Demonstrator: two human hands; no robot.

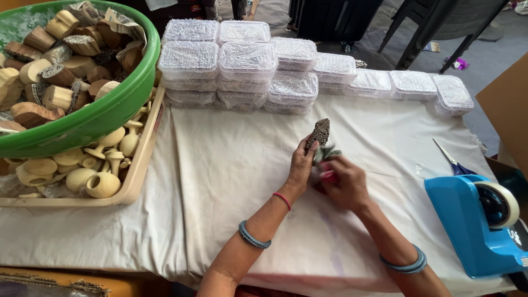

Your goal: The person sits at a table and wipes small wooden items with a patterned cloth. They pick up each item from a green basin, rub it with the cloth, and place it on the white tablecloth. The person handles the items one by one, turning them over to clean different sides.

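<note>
partly blurred, right hand [344,184] grips an unclear cloth [325,155]; left hand [301,165] pinches a carved block [319,132].

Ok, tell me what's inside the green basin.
The green basin holds carved wooden blocks, some wrapped in newspaper. Whatever lies beneath the top layer is covered.

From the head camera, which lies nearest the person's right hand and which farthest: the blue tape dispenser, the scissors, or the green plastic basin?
Measured from the right hand:
1. Scissors with blue handles, on the white cloth to its right.
2. Blue tape dispenser, at the table's right edge, only slightly farther; nearly too close to call.
3. Green plastic basin of carved wooden blocks, far left.
</note>
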